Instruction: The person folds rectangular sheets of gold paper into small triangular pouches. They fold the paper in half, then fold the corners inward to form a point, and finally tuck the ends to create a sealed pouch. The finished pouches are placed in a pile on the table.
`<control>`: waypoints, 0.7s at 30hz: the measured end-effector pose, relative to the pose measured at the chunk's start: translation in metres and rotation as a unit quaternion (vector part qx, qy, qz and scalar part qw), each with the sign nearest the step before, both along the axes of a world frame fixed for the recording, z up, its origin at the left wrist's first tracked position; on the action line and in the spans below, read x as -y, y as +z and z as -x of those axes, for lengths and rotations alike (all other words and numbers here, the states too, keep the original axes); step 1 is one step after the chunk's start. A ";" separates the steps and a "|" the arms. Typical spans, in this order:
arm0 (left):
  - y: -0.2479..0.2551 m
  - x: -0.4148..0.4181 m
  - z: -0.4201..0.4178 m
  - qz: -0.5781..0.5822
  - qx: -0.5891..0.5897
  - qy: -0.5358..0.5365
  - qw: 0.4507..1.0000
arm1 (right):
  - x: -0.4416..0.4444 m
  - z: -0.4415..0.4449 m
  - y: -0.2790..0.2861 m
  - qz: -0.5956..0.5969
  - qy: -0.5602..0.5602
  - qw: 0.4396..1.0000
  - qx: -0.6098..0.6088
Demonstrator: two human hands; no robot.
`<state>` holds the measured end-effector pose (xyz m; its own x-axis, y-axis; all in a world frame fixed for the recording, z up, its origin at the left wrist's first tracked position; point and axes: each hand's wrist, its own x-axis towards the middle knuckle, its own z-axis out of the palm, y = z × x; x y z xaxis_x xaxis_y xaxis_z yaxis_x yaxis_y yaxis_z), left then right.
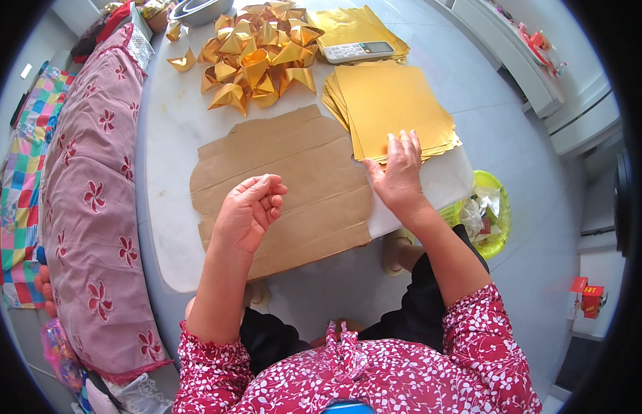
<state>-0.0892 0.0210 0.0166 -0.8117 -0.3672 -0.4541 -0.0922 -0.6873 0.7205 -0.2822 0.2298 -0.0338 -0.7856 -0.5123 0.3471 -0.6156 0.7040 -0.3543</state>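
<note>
My left hand (pixel 252 209) hovers over a flattened sheet of brown cardboard (pixel 300 155), its fingers loosely curled with nothing seen in them. The fingertips of my right hand (pixel 399 173) rest on the near edge of a stack of gold paper sheets (pixel 393 103); whether they grip a sheet I cannot tell. Beyond the cardboard lies a heap of folded gold paper pieces (pixel 259 57), with a single folded piece (pixel 183 60) to its left. Behind the near stack is a second stack of gold paper (pixel 352 26), and a white remote control (pixel 358 52) lies on it.
All this lies on a white table (pixel 168 207) with rounded corners. A grey bowl (pixel 202 10) stands at its far left. A yellow-green basket (pixel 492 248) holding wrappers is on the floor by the right corner. A sofa with a pink flowered cover (pixel 93 207) runs along the left.
</note>
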 end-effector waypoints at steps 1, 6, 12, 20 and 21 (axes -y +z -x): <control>0.001 0.001 0.001 -0.004 0.000 0.003 1.000 | 0.005 -0.003 -0.003 -0.004 -0.004 1.000 -0.012; 0.002 0.002 -0.002 -0.028 -0.032 -0.016 0.999 | 0.019 -0.004 -0.008 -0.009 -0.016 1.000 0.009; 0.001 0.003 -0.007 -0.037 -0.046 -0.029 0.998 | 0.019 0.001 -0.009 0.055 -0.034 0.995 0.071; 0.002 0.002 -0.006 -0.046 -0.039 -0.033 0.998 | 0.018 -0.001 -0.014 0.016 -0.033 0.999 0.026; 0.004 0.001 -0.006 -0.046 -0.036 -0.034 0.998 | 0.017 -0.001 -0.015 0.018 -0.030 0.999 0.025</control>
